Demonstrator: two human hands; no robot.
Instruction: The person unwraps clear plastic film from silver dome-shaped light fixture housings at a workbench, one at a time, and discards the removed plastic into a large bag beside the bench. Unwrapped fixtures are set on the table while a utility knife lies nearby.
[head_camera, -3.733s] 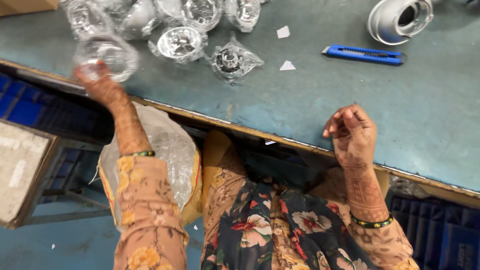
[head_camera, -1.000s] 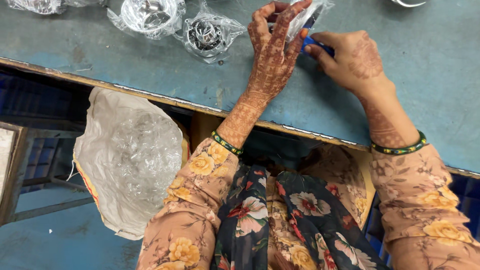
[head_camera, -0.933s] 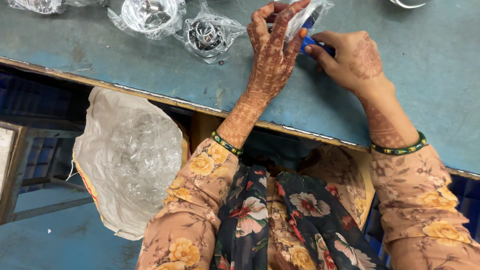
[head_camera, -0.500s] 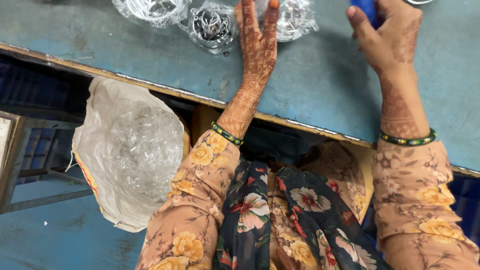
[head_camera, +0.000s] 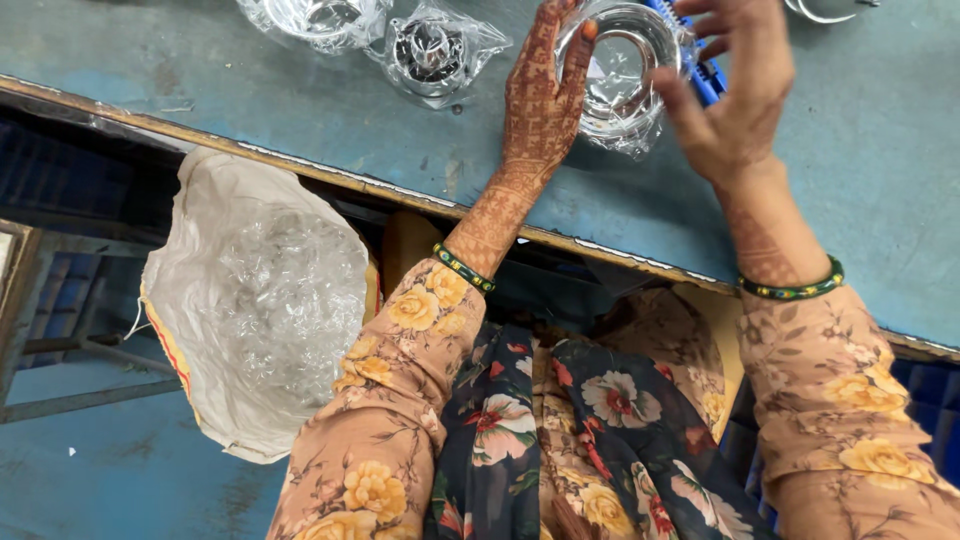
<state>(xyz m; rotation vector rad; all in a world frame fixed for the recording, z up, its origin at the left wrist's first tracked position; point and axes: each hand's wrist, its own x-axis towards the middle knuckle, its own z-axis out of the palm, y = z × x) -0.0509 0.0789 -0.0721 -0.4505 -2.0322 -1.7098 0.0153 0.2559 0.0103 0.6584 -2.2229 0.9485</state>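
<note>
A shiny metal ring part in a clear plastic bag lies on the blue-green table. My left hand rests against its left side, fingers stretched up along the rim, and steadies it. My right hand is just to the right of the part, fingers curled around a blue utility knife. Only a short piece of the knife shows, between my thumb and the bag. The knife's tip is hidden.
Two more bagged metal parts lie at the table's far left. A white sack of crumpled clear plastic hangs open below the table's front edge. A metal piece peeks in at the top right.
My right hand, which had lifted the blue knife up and to the right, has come back beside the bagged part. My left hand now lies flat on the part's left side.
</note>
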